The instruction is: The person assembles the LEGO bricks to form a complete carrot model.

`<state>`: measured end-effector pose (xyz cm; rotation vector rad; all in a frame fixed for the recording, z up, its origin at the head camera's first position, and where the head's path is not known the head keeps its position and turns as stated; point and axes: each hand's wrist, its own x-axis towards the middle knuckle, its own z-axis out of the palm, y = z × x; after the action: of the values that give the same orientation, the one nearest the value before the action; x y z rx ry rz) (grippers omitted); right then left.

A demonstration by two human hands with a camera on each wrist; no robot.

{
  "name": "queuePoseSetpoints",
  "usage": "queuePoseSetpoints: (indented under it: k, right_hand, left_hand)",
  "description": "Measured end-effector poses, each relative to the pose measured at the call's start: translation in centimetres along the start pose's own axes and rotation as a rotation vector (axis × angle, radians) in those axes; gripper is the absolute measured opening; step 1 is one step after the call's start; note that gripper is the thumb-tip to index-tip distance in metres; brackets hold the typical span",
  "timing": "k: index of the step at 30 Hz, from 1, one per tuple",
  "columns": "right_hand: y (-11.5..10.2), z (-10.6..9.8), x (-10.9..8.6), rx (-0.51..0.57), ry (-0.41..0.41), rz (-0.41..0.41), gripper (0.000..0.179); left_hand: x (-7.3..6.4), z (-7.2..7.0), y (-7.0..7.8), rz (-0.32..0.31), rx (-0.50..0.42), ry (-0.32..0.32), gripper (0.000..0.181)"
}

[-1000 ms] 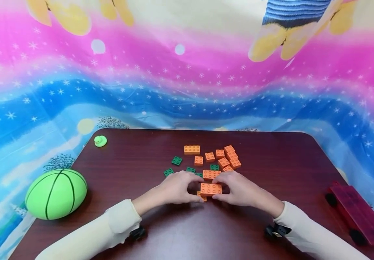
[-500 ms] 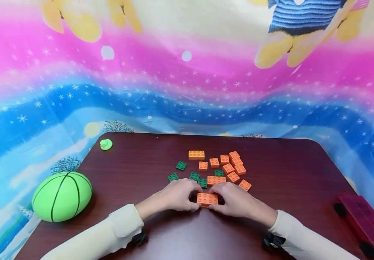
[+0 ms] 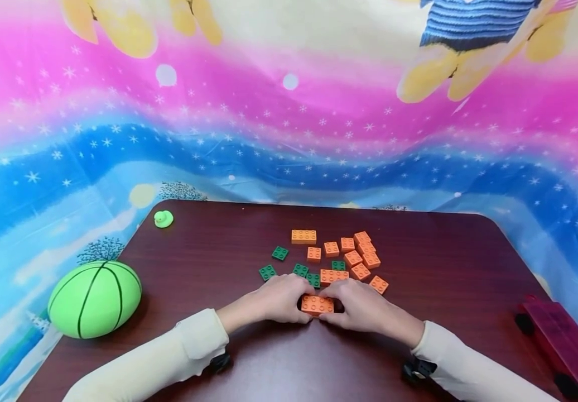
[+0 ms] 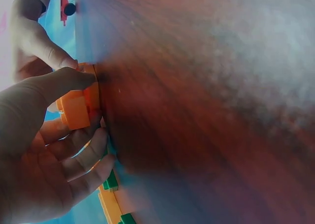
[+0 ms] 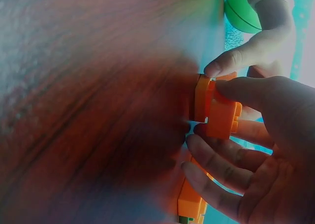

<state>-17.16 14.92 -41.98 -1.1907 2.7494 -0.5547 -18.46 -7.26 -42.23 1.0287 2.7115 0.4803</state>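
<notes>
In the head view, an eight-stud orange building brick (image 3: 317, 305) sits between the two hands near the middle of the table. In the right wrist view, a lighter orange brick (image 5: 202, 98) lies under it on the table, with a narrow gap between them. My right hand (image 3: 358, 305) pinches the upper brick (image 5: 220, 116) at its right end, thumb on the near side. My left hand (image 3: 286, 299) grips the lower brick from the left, its thumb at the near side. The fingers' far sides are partly hidden behind the bricks.
Beyond the hands lie several orange bricks (image 3: 352, 258) and several small green bricks (image 3: 280, 253). A green ball (image 3: 95, 300) is at the left, a small green duck (image 3: 163, 219) at the far left corner, and a red toy vehicle (image 3: 567, 340) at the right edge.
The upper orange brick has moved left over the lighter brick, which no longer shows in the head view. The right hand moved left with it. The head view has shifted slightly.
</notes>
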Motion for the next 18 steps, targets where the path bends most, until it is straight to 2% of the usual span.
queuePoseSetpoints:
  k: [8,11,18]
  right_hand:
    - [0.03,0.27,-0.03,0.018,-0.010,0.012,0.030]
    - [0.14,0.46,-0.19,0.016,-0.018,0.024,0.030]
    - [0.24,0.30,0.04,0.003,-0.005,0.029,0.027]
  left_hand:
    - [-0.53,0.06,-0.25,-0.008,-0.015,-0.008,0.032]
    - [-0.58,0.13,-0.18,0.001,-0.024,-0.016,0.031]
    - [-0.43,0.29,-0.03,-0.003,-0.042,0.025,0.027]
